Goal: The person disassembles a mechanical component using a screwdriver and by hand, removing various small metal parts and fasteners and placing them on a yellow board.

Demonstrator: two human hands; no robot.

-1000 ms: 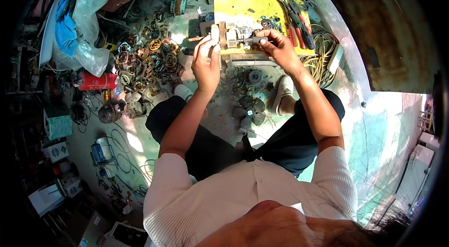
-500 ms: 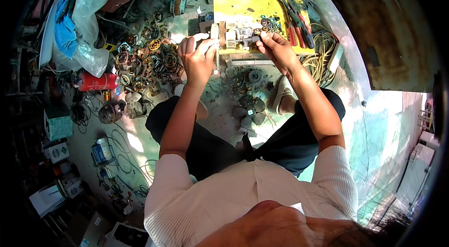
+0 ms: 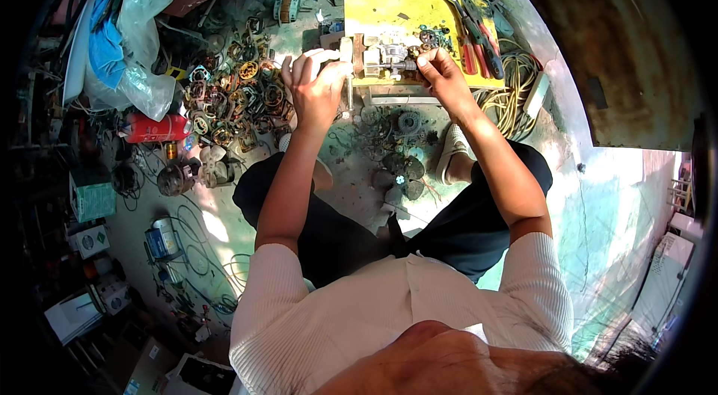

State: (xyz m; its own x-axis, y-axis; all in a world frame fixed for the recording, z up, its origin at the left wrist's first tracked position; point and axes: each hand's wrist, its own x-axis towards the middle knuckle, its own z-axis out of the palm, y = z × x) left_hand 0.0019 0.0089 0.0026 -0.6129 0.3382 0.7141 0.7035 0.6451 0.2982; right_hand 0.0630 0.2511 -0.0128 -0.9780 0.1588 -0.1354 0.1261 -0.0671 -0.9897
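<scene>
A small bench vise point(image 3: 359, 53) is mounted at the left part of a yellow board point(image 3: 404, 6), with a metal handle bar point(image 3: 349, 94) hanging down from it. My left hand point(image 3: 315, 94) is at the vise's left end, thumb and fingers closed at the bar's upper part. A dark grey ribbed cylindrical part point(image 3: 404, 65) with a thin shaft lies just right of the jaws. My right hand point(image 3: 446, 83) pinches its right end between thumb and fingers. Whether the shaft sits inside the jaws I cannot make out. Small metal pieces point(image 3: 430, 36) are on the board beyond.
Long-handled cutters point(image 3: 479, 36) and red-handled tools point(image 3: 468, 55) lie at the board's right side. Coiled cable point(image 3: 516, 81) is beside it. Wound coils and rings point(image 3: 239, 88) are heaped at left, near a red cylinder point(image 3: 157, 128). Round metal parts point(image 3: 407, 167) lie between my feet.
My right hand has shifted slightly, its fingers drawn closer together at the end of the part. The left hand stays at the vise handle; the view has moved a little.
</scene>
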